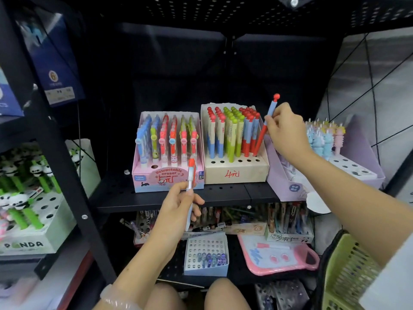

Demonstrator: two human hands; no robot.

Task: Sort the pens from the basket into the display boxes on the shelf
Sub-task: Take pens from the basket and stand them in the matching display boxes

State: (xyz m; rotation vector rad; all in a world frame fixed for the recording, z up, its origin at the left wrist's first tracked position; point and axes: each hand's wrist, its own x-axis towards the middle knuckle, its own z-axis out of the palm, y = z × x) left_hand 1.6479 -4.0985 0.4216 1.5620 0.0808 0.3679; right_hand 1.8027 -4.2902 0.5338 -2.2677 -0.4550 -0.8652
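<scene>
red-blue pen (pixel 267 124) in right hand (pixel 285 130) grip

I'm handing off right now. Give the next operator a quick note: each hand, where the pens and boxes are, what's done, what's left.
Right hand pinches a red-and-blue pen, tilted, its lower end at the right edge of the beige box; not yet seated in a hole.
Left hand holds a red-capped pen upright in front of the pink eraser-pen box.
Both boxes hold many pens, with empty front holes.
Left: seat both pens. The green basket is at lower right; its contents aren't visible.
</scene>
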